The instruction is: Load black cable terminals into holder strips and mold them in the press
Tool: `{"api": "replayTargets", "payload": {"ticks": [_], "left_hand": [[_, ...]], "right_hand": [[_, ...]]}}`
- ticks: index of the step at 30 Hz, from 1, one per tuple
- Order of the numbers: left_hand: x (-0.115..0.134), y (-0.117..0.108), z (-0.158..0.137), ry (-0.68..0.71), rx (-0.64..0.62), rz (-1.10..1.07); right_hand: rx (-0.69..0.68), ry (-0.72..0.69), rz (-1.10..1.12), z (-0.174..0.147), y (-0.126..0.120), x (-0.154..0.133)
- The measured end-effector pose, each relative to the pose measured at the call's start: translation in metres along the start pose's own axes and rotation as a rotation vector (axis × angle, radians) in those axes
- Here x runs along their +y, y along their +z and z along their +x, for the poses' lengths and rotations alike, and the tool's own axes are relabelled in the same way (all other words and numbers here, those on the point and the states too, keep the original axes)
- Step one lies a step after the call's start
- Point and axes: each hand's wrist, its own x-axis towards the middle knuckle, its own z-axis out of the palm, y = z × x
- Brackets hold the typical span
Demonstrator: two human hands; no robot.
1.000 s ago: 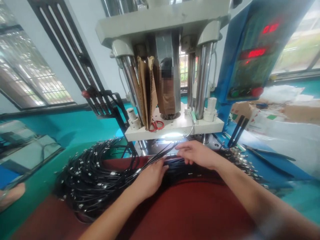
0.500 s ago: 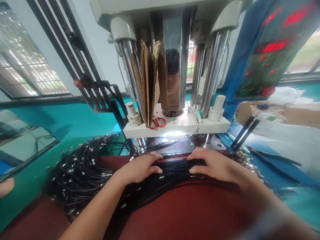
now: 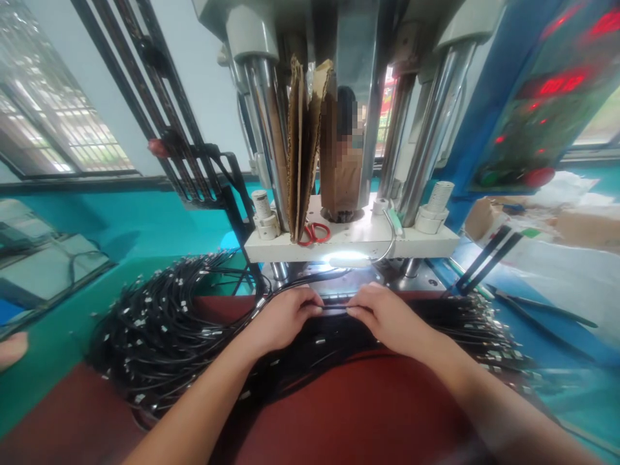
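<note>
A thin black cable [image 3: 334, 305] is stretched level between my two hands, just in front of the lit gap of a press. My left hand [image 3: 289, 314] pinches it on one side between thumb and fingers. On the other side my right hand [image 3: 372, 310] has the same kind of pinch on it. Below both hands lies a thick bundle of black cables [image 3: 329, 349] with small silvery tips. The bundle curves away into a large heap at the left, and its ends fan out at the right.
The press's white plate [image 3: 411, 247] is ahead, with red-handled scissors [image 3: 317, 233] and folded cardboard [image 3: 300, 155] on it. Pliers [image 3: 542, 310] lie on the blue surface at right. A blue control box [image 3: 527, 116] has red digits. Another person's hand [image 3: 13, 351] shows at far left.
My hands have gone from resting spread over the cable bundle to pinching one cable, lifted slightly above it. They are closer together. The view has shifted a little.
</note>
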Motion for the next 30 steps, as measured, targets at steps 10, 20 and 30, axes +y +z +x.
{"api": "replayTargets", "payload": {"ticks": [10, 20, 30], "left_hand": [[-0.007, 0.0, -0.003, 0.009, -0.098, 0.065], [-0.003, 0.003, -0.005, 0.007, -0.117, 0.118], [0.003, -0.01, -0.007, 0.021, -0.097, 0.017]], "right_hand": [[0.095, 0.098, 0.144, 0.003, -0.002, -0.005], [0.072, 0.034, 0.087, 0.0, -0.002, -0.005], [0.101, -0.044, -0.055, -0.003, -0.002, -0.01]]}}
